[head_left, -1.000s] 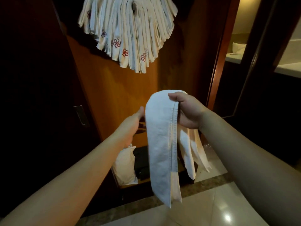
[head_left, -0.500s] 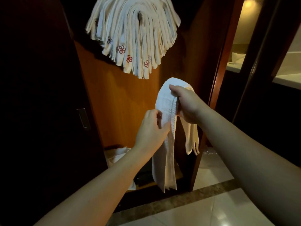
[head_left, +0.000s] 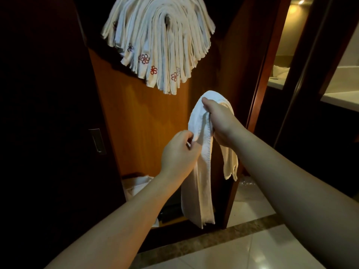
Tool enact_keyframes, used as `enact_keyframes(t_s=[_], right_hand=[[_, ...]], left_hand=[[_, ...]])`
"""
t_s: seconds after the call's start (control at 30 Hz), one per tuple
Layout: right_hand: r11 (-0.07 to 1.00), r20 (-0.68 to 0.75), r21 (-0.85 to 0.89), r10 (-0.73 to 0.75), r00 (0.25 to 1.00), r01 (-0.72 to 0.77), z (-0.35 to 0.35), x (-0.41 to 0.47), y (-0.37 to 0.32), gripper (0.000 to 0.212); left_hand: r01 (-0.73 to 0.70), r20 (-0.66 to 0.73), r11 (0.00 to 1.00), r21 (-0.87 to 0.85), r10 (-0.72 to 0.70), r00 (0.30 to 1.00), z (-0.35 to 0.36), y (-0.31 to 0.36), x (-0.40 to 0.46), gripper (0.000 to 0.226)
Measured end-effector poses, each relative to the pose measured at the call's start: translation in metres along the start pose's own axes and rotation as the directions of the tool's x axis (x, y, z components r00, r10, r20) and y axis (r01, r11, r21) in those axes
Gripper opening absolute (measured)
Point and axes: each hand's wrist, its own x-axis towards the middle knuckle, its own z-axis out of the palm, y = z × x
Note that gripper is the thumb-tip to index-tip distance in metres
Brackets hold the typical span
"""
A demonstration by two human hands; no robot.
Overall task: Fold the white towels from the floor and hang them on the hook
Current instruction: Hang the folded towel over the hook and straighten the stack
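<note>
A long folded white towel [head_left: 202, 183] hangs doubled over my right hand [head_left: 218, 121], which grips its top fold in front of the wooden wardrobe panel. My left hand [head_left: 178, 154] pinches the towel's left edge just below, fingers curled on the cloth. The towel's shorter half [head_left: 230, 164] dangles behind my right wrist. Above, a thick fan of several folded white towels with red flower marks [head_left: 157, 43] hangs from a hook [head_left: 167, 20], whose metal barely shows between them.
A dark sliding door with a metal pull [head_left: 97, 140] stands at left. A white bag or cloth [head_left: 136, 185] lies at the wardrobe's bottom. Glossy tiled floor [head_left: 252, 245] is at lower right. A lit room with a white counter [head_left: 279, 76] opens at right.
My left hand came in from beside the towel and took hold of its left edge. Both hands and the towel rose slightly toward the hanging towels.
</note>
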Motion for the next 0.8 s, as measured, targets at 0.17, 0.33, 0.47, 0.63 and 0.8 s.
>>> enact_keyframes(t_s=[0.17,0.33,0.47,0.63,0.8], right_hand=[[0.997,0.025,-0.078,0.027,0.999,-0.024,0.010,-0.001,-0.001,0.075],[0.998,-0.020,-0.063,-0.021,1.000,0.020,0.008,0.007,-0.003,0.079],[0.999,-0.095,-0.042,-0.003,0.995,-0.001,-0.001,0.010,-0.004,0.057],[0.998,-0.124,0.062,0.004,0.992,0.004,-0.007,0.010,-0.011,0.024],[0.964,-0.195,0.263,0.031,0.980,0.022,-0.018,0.016,-0.006,0.024]], left_hand=[[0.087,0.144,0.986,-0.141,-0.066,0.987,0.012,0.004,-0.009,0.045],[0.077,0.034,0.996,-0.050,-0.076,0.997,0.009,-0.008,-0.004,0.023],[0.104,-0.023,0.993,0.059,-0.103,0.994,0.009,-0.035,0.002,0.036],[0.159,-0.077,0.957,0.242,-0.144,0.987,0.011,-0.084,0.013,0.034],[0.238,-0.134,0.909,0.342,-0.203,0.970,-0.001,-0.124,0.007,0.037]])
